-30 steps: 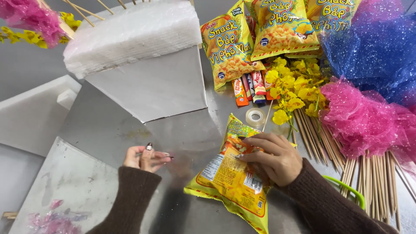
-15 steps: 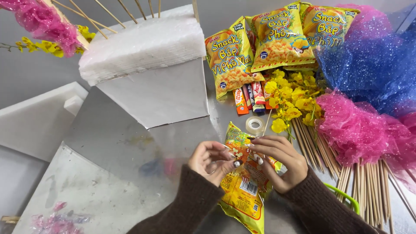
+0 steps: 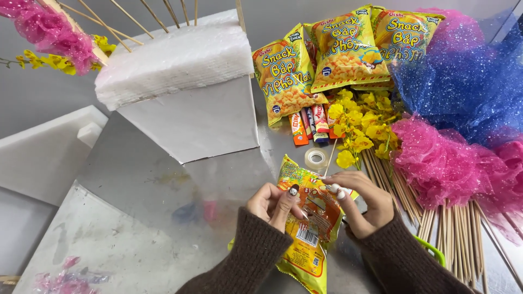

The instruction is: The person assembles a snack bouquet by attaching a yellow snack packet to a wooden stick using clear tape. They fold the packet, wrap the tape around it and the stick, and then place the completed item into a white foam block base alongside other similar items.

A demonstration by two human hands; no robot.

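A yellow snack bag point(image 3: 308, 228) lies back side up in front of me on the grey table. My left hand point(image 3: 272, 204) pinches its left edge with thumb and fingers. My right hand point(image 3: 359, 198) grips its upper right part, fingertips over the orange back panel. Both hands meet above the bag's middle. A thin wooden stick point(image 3: 329, 158) pokes out from behind the bag's top. A clear tape roll point(image 3: 315, 159) sits just beyond the bag.
More yellow snack bags point(image 3: 327, 60), small candy bars point(image 3: 308, 122), yellow artificial flowers point(image 3: 362, 125), pink mesh point(image 3: 441, 160), blue mesh point(image 3: 463, 81) and wooden skewers point(image 3: 436, 218) fill the right. A white foam block point(image 3: 174, 60) with sticks stands at the back, flat foam pieces point(image 3: 43, 152) left.
My left hand came from the bare table to the bag and now holds its left edge. The bag has been turned back side up and drawn between both hands.
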